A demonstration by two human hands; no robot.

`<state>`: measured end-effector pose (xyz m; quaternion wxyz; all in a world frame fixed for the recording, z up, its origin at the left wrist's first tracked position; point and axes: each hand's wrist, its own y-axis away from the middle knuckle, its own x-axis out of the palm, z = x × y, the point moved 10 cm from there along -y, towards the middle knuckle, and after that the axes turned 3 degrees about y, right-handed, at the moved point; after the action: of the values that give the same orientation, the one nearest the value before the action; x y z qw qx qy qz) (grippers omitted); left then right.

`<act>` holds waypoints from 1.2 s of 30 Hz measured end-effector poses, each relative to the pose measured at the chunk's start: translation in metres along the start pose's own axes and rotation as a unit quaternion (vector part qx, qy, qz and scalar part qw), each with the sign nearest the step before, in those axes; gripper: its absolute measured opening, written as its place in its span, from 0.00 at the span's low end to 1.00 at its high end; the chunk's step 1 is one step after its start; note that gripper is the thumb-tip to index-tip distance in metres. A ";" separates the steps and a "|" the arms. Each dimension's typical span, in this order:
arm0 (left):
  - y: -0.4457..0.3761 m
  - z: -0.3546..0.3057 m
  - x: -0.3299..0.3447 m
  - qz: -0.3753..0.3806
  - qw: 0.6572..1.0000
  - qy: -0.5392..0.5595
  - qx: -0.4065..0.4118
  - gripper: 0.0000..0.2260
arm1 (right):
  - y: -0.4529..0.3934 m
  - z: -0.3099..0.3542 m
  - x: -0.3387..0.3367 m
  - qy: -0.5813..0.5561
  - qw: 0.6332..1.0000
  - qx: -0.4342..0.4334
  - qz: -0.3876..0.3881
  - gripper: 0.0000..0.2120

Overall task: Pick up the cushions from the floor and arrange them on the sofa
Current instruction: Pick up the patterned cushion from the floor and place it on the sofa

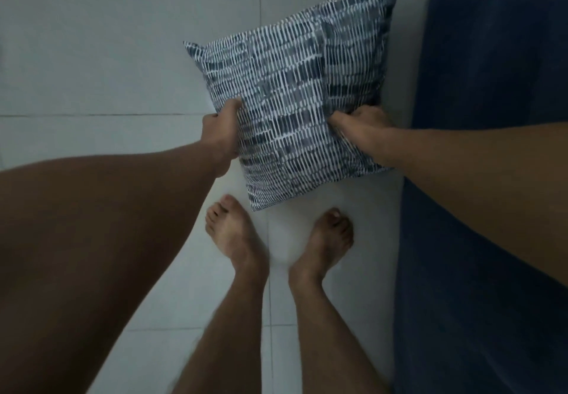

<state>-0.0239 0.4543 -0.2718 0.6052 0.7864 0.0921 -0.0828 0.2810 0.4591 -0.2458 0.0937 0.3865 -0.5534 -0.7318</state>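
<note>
A square cushion (292, 92) with a blue-grey and white dashed pattern hangs in the air above the floor, just ahead of my feet. My left hand (221, 135) is shut on its left edge, and my right hand (359, 132) pinches its lower right side. The cushion tilts, with its top corner toward the dark blue sofa (491, 86) that fills the right side of the view. I cannot see any other cushion.
Pale tiled floor (107, 71) spreads to the left and ahead. My bare feet (276, 240) stand on it close to the sofa's front edge, which runs top to bottom at the right.
</note>
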 end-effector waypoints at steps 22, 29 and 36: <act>0.093 -0.058 -0.072 -0.032 0.997 0.052 0.051 0.35 | 0.095 0.036 -0.023 -0.239 0.969 -0.008 0.059 0.73; 0.168 -0.122 -0.093 -0.028 0.995 0.068 0.074 0.28 | 0.161 0.082 -0.087 -0.252 0.966 -0.047 0.022 0.57; 0.260 -0.178 -0.110 -0.024 0.991 0.068 0.112 0.27 | 0.234 0.121 -0.152 -0.234 0.969 -0.076 -0.020 0.54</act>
<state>-0.0640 0.5568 0.0436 0.5036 0.8505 0.1420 -0.0540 0.2358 0.5479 0.0420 -0.0238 0.2065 -0.4947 -0.8438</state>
